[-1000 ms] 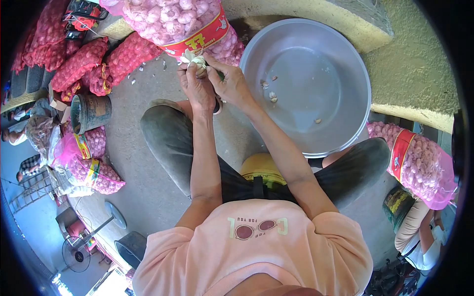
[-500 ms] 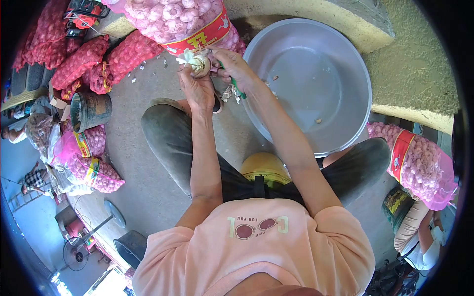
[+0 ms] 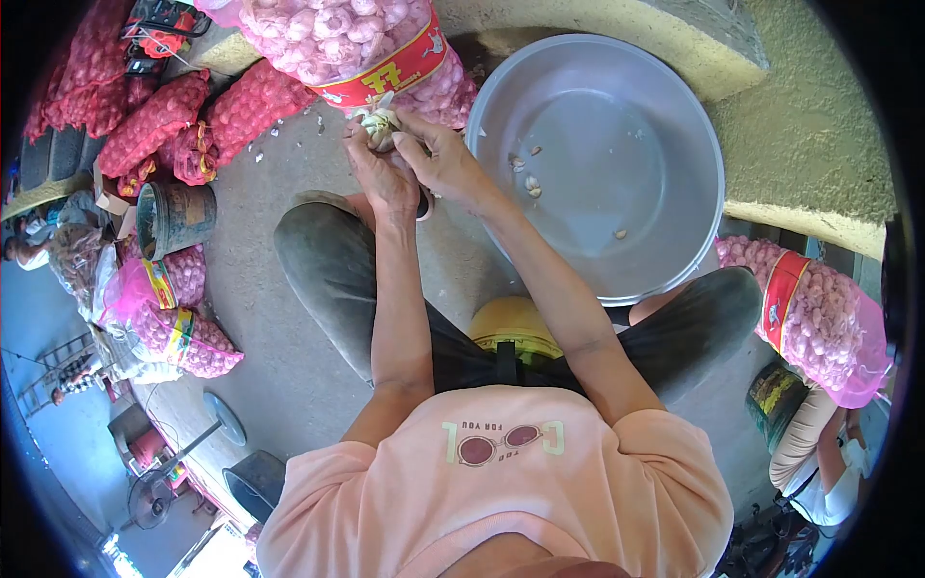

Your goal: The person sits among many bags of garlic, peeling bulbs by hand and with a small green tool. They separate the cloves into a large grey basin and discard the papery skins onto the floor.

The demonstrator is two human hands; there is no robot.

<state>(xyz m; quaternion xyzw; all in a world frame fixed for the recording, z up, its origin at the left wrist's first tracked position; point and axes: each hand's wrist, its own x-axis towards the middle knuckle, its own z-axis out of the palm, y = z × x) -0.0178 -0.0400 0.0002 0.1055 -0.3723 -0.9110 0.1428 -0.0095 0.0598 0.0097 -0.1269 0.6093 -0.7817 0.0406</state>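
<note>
Between my two hands is a partly opened garlic bulb (image 3: 380,126), its pale skin peeled back at the top. My left hand (image 3: 382,178) grips it from below and the left, thumb against its side. On the other side, my right hand (image 3: 445,162) presses its bent fingers and thumb to the bulb. Whether my right palm also hides a tool cannot be made out. To the right stands a large grey basin (image 3: 708,144); several loose garlic cloves (image 3: 533,183) lie on its bottom, mostly toward the left side.
A big mesh sack of garlic (image 3: 337,43) stands just beyond my hands. More red sacks (image 3: 255,106) and a dark bucket (image 3: 173,220) lie left. Another garlic sack (image 3: 819,318) is at right, near a seated person (image 3: 819,472). A yellow tub (image 3: 511,323) sits between my legs.
The green-handled tool seen in my right hand earlier no longer shows. My right fingers have closed in on the bulb, whose loose skin has shrunk. More cloves lie in the basin.
</note>
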